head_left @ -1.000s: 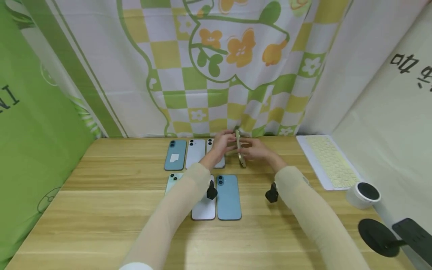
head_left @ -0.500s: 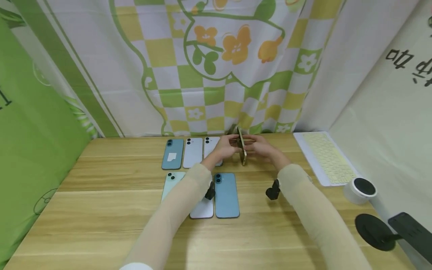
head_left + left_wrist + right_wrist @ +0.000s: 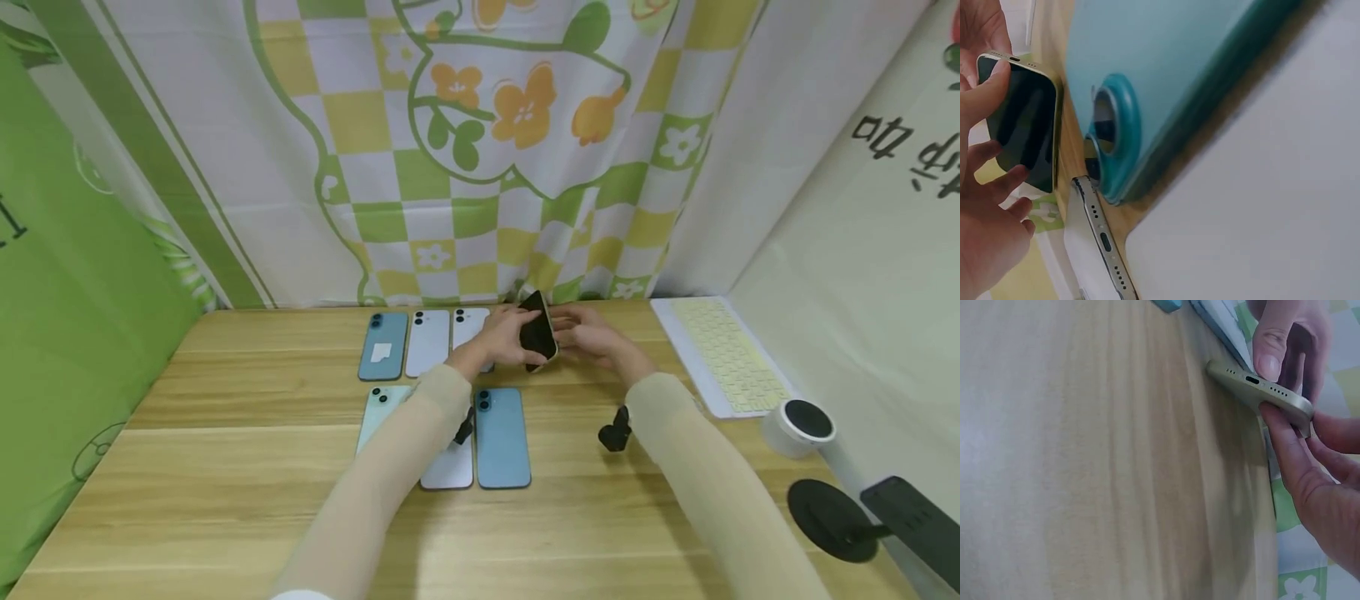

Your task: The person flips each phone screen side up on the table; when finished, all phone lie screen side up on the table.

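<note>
A smartphone with a dark screen and pale gold edge is held tilted near the table's back edge, screen facing left. My left hand grips it from the screen side; in the left wrist view its thumb lies on the screen near the charging-port end. From the back side, my right hand holds it, with fingers against the back and the thumb near a corner. Left of it lie a white phone, another white phone and a blue phone with a white sticker, all camera side up.
Nearer lie a mint phone, a pale phone partly under the left sleeve, and a blue phone. At right are a keyboard, a white cylinder with a black top and a black stand. A patterned curtain hangs behind.
The held phone has turned from edge-on so its dark screen now shows. My left hand has come over the screen face, while the right hand stays on the back side.
</note>
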Demonstrator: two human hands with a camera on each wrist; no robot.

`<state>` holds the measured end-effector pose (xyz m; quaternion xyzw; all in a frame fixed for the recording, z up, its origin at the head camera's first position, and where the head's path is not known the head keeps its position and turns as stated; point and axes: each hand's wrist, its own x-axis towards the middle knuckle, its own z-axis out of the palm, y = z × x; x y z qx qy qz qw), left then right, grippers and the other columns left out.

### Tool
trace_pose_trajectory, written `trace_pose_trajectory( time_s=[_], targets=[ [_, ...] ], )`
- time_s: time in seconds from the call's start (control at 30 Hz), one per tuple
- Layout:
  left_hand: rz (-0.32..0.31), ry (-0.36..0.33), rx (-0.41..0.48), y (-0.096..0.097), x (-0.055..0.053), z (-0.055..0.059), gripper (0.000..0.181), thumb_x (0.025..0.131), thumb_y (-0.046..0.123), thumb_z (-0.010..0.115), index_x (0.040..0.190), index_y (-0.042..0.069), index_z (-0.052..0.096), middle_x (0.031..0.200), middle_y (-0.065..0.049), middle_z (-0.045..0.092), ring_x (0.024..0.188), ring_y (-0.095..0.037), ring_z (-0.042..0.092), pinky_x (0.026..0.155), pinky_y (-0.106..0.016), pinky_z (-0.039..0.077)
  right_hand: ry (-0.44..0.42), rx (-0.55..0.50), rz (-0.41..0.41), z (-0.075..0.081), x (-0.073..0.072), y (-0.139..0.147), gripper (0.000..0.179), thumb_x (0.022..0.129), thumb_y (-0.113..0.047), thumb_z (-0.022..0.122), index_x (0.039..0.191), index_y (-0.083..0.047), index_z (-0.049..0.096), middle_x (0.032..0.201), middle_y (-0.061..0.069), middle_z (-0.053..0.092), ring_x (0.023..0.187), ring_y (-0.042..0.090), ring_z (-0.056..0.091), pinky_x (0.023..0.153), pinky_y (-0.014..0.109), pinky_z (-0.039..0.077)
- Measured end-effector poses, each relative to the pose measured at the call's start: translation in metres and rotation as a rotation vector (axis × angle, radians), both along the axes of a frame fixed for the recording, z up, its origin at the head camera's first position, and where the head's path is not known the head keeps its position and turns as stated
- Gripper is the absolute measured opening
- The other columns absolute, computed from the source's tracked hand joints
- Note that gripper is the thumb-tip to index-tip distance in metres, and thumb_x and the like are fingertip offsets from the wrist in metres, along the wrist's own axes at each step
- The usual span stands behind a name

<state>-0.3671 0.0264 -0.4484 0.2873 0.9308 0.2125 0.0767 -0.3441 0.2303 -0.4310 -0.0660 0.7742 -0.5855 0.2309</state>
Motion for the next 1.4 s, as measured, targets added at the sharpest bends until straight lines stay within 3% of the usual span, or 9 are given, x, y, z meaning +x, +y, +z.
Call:
trace_pose_trajectory(
  time_s=[0.13,0.2,0.3,0.5,0.77,1.03,1.4],
  targets=[
    [0.012,0.037,-0.06,-0.001,0.0,-0.003,0.084,0.088,0.05,0.078,0.159,0.018,0.045,0.165,-0.008,0.044,0.158,-0.035,0.03,0.126,-0.057,0.032,0.013,0.023,-0.028,-0.007,-0.001,0.001,0.061,0.104,0.002,0.047,0.161,0.003,0.027,0.161,0.033,0.037,0.14,0.044,0.053,0.105,0.035,0.058],
    [0.018,0.037,-0.078,-0.001,0.0,-0.004,0.084,0.088,0.051,0.079,0.157,0.018,0.047,0.166,-0.008,0.043,0.158,-0.034,0.031,0.125,-0.056,0.033,0.016,0.03,-0.041,-0.011,-0.001,0.002,0.061,0.103,0.004,0.047,0.161,0.005,0.028,0.158,0.035,0.039,0.133,0.038,0.059,0.094,0.025,0.059],
    [0.024,0.014,-0.104,-0.001,0.001,-0.006,0.083,0.088,0.054,0.077,0.157,0.02,0.047,0.168,-0.011,0.038,0.158,-0.034,0.03,0.126,-0.056,0.031,0.022,0.046,-0.052,-0.017,0.0,0.003,0.061,0.102,0.006,0.047,0.16,0.008,0.028,0.155,0.036,0.042,0.128,0.034,0.061,0.088,0.02,0.059],
    [0.045,-0.039,-0.138,-0.003,0.001,-0.007,0.081,0.089,0.056,0.076,0.158,0.028,0.045,0.17,-0.015,0.034,0.159,-0.037,0.024,0.129,-0.056,0.026,-0.004,0.078,-0.05,-0.019,0.002,0.002,0.062,0.104,0.002,0.048,0.16,0.009,0.024,0.157,0.036,0.04,0.141,0.046,0.052,0.102,0.034,0.059],
    [0.036,-0.05,-0.166,-0.002,0.003,-0.007,0.078,0.091,0.056,0.074,0.158,0.029,0.045,0.172,-0.015,0.028,0.162,-0.037,0.019,0.131,-0.056,0.021,-0.058,0.101,-0.075,-0.011,0.008,-0.003,0.066,0.106,-0.005,0.048,0.162,0.007,0.015,0.161,0.035,0.035,0.146,0.047,0.046,0.114,0.047,0.052],
    [0.041,-0.097,-0.165,-0.002,0.006,-0.008,0.075,0.094,0.053,0.072,0.16,0.03,0.042,0.175,-0.013,0.021,0.164,-0.036,0.014,0.134,-0.055,0.015,-0.055,0.161,-0.125,-0.004,0.015,-0.009,0.066,0.104,-0.008,0.051,0.161,0.005,0.021,0.157,0.034,0.04,0.138,0.043,0.056,0.112,0.049,0.053],
    [0.032,-0.088,-0.193,-0.006,0.007,-0.006,0.075,0.096,0.054,0.069,0.161,0.031,0.04,0.176,-0.012,0.018,0.164,-0.034,0.013,0.134,-0.055,0.014,-0.028,0.166,-0.088,-0.001,0.016,-0.011,0.065,0.105,-0.007,0.049,0.161,0.008,0.02,0.157,0.036,0.041,0.139,0.045,0.055,0.112,0.05,0.053]
  ],
)
